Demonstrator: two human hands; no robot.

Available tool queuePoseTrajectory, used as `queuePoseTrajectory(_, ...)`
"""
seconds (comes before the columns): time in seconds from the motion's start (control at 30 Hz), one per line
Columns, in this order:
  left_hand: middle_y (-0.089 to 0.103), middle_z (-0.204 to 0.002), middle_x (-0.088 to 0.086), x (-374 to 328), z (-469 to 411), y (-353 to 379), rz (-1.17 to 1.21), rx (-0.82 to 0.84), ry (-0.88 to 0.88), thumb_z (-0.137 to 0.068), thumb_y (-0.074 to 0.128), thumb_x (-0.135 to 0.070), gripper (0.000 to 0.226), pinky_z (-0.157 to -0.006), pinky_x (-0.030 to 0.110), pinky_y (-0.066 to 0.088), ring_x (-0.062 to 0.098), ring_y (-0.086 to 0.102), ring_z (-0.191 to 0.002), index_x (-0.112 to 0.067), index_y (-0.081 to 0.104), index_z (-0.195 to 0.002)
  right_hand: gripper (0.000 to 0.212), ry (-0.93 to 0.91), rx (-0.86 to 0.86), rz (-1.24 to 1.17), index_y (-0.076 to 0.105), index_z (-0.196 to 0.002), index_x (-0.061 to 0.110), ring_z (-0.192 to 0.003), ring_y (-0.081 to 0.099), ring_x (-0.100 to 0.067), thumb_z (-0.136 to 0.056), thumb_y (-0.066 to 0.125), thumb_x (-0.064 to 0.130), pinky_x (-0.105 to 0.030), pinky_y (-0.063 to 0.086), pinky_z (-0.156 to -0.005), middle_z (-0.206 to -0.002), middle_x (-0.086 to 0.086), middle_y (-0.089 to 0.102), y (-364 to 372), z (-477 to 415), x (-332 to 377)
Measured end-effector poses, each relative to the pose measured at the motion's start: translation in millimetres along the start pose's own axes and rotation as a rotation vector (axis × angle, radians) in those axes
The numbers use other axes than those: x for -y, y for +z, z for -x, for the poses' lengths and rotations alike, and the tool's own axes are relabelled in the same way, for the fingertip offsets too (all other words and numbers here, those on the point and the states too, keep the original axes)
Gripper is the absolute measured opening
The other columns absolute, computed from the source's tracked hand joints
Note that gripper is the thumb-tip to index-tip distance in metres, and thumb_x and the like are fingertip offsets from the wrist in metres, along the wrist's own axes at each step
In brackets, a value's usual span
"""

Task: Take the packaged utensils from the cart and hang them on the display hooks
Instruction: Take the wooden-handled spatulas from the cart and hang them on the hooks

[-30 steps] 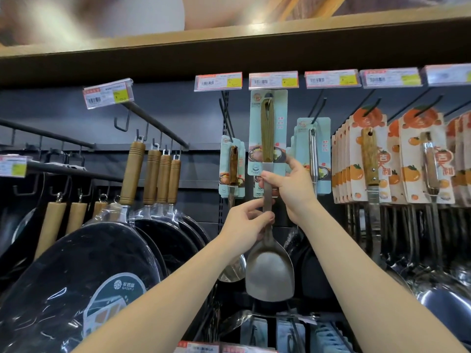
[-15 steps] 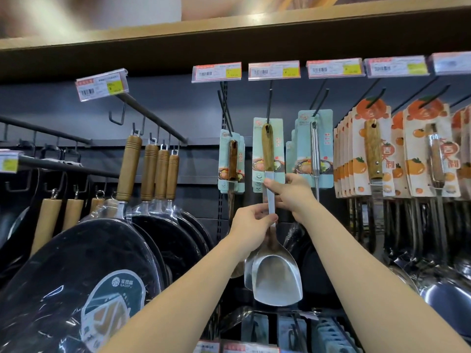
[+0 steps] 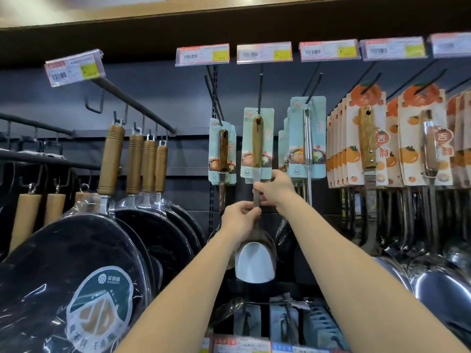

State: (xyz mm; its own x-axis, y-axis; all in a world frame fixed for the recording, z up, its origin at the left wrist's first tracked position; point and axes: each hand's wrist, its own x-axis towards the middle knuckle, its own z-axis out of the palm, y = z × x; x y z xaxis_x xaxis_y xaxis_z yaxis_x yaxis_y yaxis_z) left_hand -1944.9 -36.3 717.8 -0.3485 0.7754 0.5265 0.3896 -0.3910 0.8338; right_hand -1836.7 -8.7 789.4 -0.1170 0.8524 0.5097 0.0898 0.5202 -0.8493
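A packaged spatula with a wooden handle, pale green card and steel blade hangs from a black display hook under the price tags. My right hand pinches its metal shaft just below the card. My left hand grips the same shaft lower down, just above the blade. The cart is out of view.
More carded utensils hang on the neighbouring hooks, one at left and others at right. Orange-printed packs fill the right side. Wrapped woks with wooden handles hang at left. A shelf runs overhead.
The spatula has come down from the hook's tip level and slid back along the hook to hang near the panel. Both hands followed downward, still holding the shaft.
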Motion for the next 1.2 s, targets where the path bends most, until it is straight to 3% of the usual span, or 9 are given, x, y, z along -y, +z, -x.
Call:
queuePoseTrajectory(0.13, 0.075, -0.088, -0.001, -1, -8, 3, -0.017, 0.034, -0.048, -0.092, 0.072, -0.027, 0.012, -0.089, 0.043, 0.060, 0.019, 0.066, -0.082, -0.025, 0.078, -0.103, 0.018, -0.004, -0.050, 0.090, 0.058, -0.099, 0.024, -0.102, 0.070, -0.033, -0.096, 0.068, 0.010, -0.053, 0.063, -0.082, -0.109, -0.012, 0.071, 3, -1, 2)
queuePoseTrajectory(0.23, 0.075, -0.089, 0.001, -3, -11, 6, -0.012, 0.020, -0.085, -0.091, 0.074, -0.024, 0.004, -0.088, 0.045, 0.061, 0.025, 0.070, -0.086, -0.026, 0.075, -0.094, 0.023, 0.013, -0.094, 0.176, 0.059, -0.110, 0.016, -0.104, 0.068, -0.034, -0.092, 0.073, 0.015, -0.051, 0.062, -0.086, -0.113, -0.011, 0.068, 3, -3, 2)
queuePoseTrajectory(0.3, 0.074, -0.097, 0.000, -7, -9, 5, -0.036, -0.003, -0.064, -0.089, 0.075, -0.027, 0.012, -0.092, 0.045, 0.059, 0.028, 0.071, -0.098, -0.023, 0.074, -0.101, 0.036, 0.052, -0.112, 0.261, 0.061, -0.116, 0.009, -0.102, 0.070, -0.035, -0.088, 0.078, 0.022, -0.050, 0.063, -0.085, -0.114, -0.014, 0.070, 4, -1, -2)
queuePoseTrajectory(0.43, 0.065, -0.095, -0.008, -18, 7, -5, -0.114, -0.019, 0.081, -0.091, 0.074, -0.030, 0.030, -0.093, 0.035, 0.053, 0.018, 0.064, -0.099, -0.019, 0.062, -0.117, 0.030, 0.037, -0.133, 0.454, 0.068, -0.118, 0.005, -0.103, 0.069, -0.032, -0.092, 0.073, 0.019, -0.041, 0.060, -0.091, -0.111, -0.014, 0.070, -2, 29, 2)
queuePoseTrajectory(0.6, 0.065, -0.116, 0.000, -27, 27, -10, -0.251, 0.035, 0.282, -0.092, 0.067, -0.027, 0.039, -0.096, 0.036, 0.051, 0.019, 0.062, -0.108, -0.021, 0.059, -0.130, 0.027, -0.081, -0.181, 0.530, 0.075, -0.119, 0.014, -0.122, 0.063, -0.024, -0.094, 0.066, 0.014, -0.028, 0.047, -0.099, -0.127, -0.006, 0.071, -25, 67, -1)
queuePoseTrajectory(0.7, 0.065, -0.113, -0.001, -32, 43, -6, -0.253, 0.102, 0.339, -0.092, 0.066, -0.026, 0.039, -0.096, 0.035, 0.051, 0.019, 0.063, -0.107, -0.021, 0.059, -0.130, 0.032, -0.137, -0.284, 0.690, 0.075, -0.121, 0.016, -0.120, 0.064, -0.029, -0.094, 0.059, 0.012, -0.034, 0.050, -0.105, -0.126, -0.009, 0.072, -48, 95, -3)
queuePoseTrajectory(0.83, 0.065, -0.103, -0.005, -40, 78, 14, -0.223, 0.224, 0.446, -0.091, 0.067, -0.028, 0.035, -0.093, 0.039, 0.055, 0.017, 0.064, -0.098, -0.020, 0.060, -0.125, 0.038, -0.175, -0.440, 0.863, 0.073, -0.125, 0.020, -0.116, 0.066, -0.032, -0.091, 0.056, 0.013, -0.044, 0.054, -0.101, -0.123, -0.010, 0.073, -89, 137, -4)
queuePoseTrajectory(1.07, 0.064, -0.119, 0.005, -84, 148, 86, -0.465, 0.331, 0.789, -0.092, 0.062, -0.035, 0.038, -0.092, 0.045, 0.052, 0.029, 0.059, -0.111, -0.020, 0.060, -0.127, 0.045, 0.012, -0.521, 1.154, 0.062, -0.140, 0.020, -0.113, 0.065, -0.035, -0.096, 0.054, 0.016, -0.040, 0.055, -0.088, -0.128, -0.012, 0.070, -189, 224, -4)
queuePoseTrajectory(1.2, 0.064, -0.122, 0.005, -110, 194, 146, -0.461, 0.473, 0.838, -0.092, 0.062, -0.040, 0.046, -0.092, 0.046, 0.052, 0.030, 0.059, -0.113, -0.020, 0.059, -0.133, 0.042, 0.170, -0.572, 1.266, 0.060, -0.139, 0.018, -0.110, 0.067, -0.035, -0.098, 0.052, 0.020, -0.038, 0.054, -0.079, -0.129, -0.013, 0.069, -252, 276, -9)
